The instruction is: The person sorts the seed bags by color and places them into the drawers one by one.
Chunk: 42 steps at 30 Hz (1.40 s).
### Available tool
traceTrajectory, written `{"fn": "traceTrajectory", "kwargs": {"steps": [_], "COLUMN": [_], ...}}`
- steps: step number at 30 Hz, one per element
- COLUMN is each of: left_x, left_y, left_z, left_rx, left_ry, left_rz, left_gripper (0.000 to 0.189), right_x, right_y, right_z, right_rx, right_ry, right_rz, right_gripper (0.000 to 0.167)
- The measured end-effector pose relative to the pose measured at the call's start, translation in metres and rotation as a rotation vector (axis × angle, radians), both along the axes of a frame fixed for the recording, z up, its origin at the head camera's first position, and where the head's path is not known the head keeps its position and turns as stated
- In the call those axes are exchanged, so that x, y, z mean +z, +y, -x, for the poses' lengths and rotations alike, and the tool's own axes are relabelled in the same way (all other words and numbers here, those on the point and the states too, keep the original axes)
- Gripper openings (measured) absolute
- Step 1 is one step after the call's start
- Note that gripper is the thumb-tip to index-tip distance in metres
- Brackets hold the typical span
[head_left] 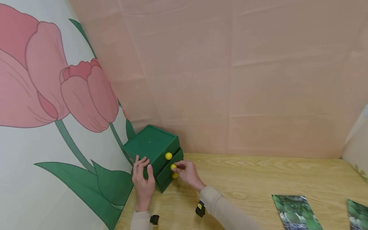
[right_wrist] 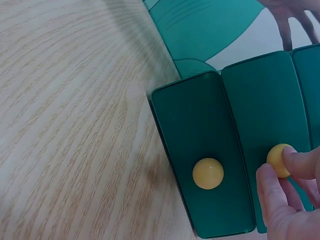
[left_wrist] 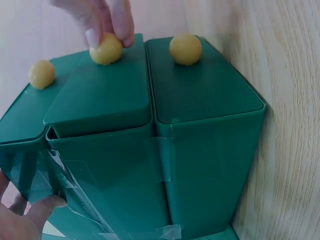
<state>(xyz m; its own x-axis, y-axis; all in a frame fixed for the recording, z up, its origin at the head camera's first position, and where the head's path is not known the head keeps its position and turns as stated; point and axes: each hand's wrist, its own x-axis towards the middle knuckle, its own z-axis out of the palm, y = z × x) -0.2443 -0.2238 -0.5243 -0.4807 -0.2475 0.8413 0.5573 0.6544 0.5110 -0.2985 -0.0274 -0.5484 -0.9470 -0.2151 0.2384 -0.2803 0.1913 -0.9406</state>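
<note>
A green cabinet (head_left: 150, 142) with three stacked drawers stands on the wooden table, each drawer front bearing a round yellow knob. My right hand (head_left: 188, 174) pinches the middle knob (left_wrist: 106, 52) between thumb and fingers. In the left wrist view, the middle drawer (left_wrist: 102, 105) sticks out slightly past the other two. Straight-fingered, my left hand (head_left: 143, 185) rests against the cabinet's near side. The top knob (head_left: 168, 156) and the bottom knob (right_wrist: 208, 173) are untouched. Strips of clear tape (left_wrist: 172, 232) show on the cabinet's side.
Close on the left rises a white wall (head_left: 17, 188) painted with pink tulips. A pinkish sheet (head_left: 258, 80) hangs behind the table (head_left: 238, 182). Two green-patterned pictures lie at the right, one (head_left: 296, 210) whole and the other (head_left: 359, 212) cut off by the view's edge.
</note>
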Motion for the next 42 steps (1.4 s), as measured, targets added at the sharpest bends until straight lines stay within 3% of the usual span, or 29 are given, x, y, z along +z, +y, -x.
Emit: {"fn": "traceTrajectory", "kwargs": {"steps": [20,29,38,42], "left_x": [-0.0049,-0.0023,-0.0023,-0.0019], "left_y": [0.0026,0.0006,-0.0035,-0.0043], "left_z": [0.0014,0.002,0.0021,0.0018], "left_rx": [0.003,-0.002,0.001,-0.002], "left_ry": [-0.009,0.026,0.013,0.012], "left_rz": [0.013,0.031,0.038,0.034], "left_gripper": [0.02,0.021,0.023,0.023], "right_x": [-0.0019,-0.002,0.0001,-0.0023], "right_y": [-0.0028,-0.0065,-0.007,-0.0052], "right_z": [0.0041,0.0072,0.0078,0.0083], "right_rx": [0.004,0.006,0.039,0.044], "right_ry": [0.052,0.058,0.098,0.05], "right_rz": [-0.048,-0.042,-0.053,-0.046], "right_gripper": [0.016,0.015,0.021,0.028]}}
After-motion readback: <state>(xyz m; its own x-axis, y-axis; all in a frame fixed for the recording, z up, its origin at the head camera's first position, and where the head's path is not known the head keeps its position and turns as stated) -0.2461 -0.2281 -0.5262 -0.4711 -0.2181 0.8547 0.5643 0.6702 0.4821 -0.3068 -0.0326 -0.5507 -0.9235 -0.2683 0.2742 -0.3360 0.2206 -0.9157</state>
